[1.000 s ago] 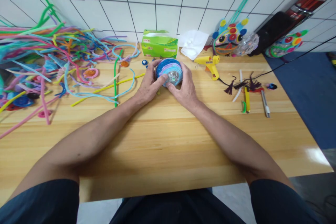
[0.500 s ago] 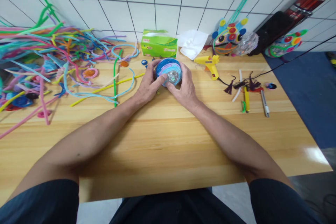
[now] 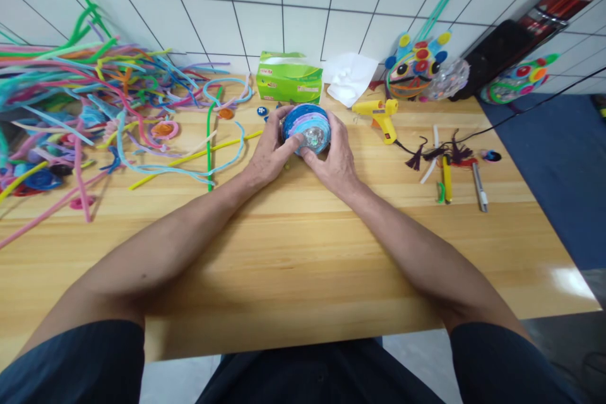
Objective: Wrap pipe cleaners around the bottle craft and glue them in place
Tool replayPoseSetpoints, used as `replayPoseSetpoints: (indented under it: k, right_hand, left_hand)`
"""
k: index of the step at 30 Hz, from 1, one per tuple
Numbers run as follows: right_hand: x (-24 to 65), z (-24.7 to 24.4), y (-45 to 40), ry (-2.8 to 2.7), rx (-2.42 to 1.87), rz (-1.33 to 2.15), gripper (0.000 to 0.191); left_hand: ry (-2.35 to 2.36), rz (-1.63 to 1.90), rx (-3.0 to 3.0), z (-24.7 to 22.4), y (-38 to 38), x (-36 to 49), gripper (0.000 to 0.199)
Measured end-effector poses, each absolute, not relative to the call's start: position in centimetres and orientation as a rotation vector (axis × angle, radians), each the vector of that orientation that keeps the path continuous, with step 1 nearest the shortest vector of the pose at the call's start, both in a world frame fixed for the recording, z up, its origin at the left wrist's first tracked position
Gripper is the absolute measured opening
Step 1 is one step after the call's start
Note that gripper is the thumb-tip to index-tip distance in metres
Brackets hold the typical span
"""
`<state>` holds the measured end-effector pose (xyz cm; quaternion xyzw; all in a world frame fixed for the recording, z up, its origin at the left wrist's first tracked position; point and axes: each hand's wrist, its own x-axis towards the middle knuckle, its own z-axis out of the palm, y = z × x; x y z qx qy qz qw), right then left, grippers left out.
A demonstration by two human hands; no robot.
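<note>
Between my hands is a round craft piece point(image 3: 305, 115), coiled from dark blue, lilac and light blue pipe cleaners around a clear, glittery centre. My left hand point(image 3: 273, 150) grips its left side, with the thumb on the lower front edge. On the opposite side my right hand point(image 3: 335, 153) is wrapped round it, its thumb near the left one at the bottom. The fingers behind and under the piece are partly hidden. Just left of my left fingers lies a small blue bead-like piece with a white pattern point(image 3: 262, 112). A yellow glue gun point(image 3: 380, 117) rests to the right.
A pile of pipe cleaners point(image 3: 95, 95) covers the left side. Behind my hands stand a green tissue pack point(image 3: 290, 77) and a white tissue point(image 3: 349, 77). At right are a decorated craft face point(image 3: 416, 69), dark tassels point(image 3: 416, 158), a yellow cutter point(image 3: 447, 180) and a grey cutter point(image 3: 480, 188).
The whole view has shifted slightly. Both hands keep their hold on the round piece, which looks tilted a little differently at most.
</note>
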<state>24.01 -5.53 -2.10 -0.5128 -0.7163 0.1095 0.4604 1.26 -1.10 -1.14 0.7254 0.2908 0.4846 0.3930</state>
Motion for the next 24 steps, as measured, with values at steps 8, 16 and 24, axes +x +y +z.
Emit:
replayPoseSetpoints:
  k: [8, 16, 24]
  right_hand:
    - [23.81, -2.25, -5.57, -1.755, -1.231, 0.27, 0.105]
    - [23.88, -2.08, -5.48, -1.755, -1.242, 0.318, 0.099]
    - [24.47, -2.29, -5.1, -1.808, -1.229, 0.327, 0.105]
  left_hand:
    - [0.78, 1.282, 1.863, -1.73, -0.71, 1.3, 0.082]
    - [0.815, 1.292, 1.835, -1.92, -0.57, 1.0, 0.082]
    - [0.803, 1.316, 1.831, -2.05, -0.61, 1.19, 0.078]
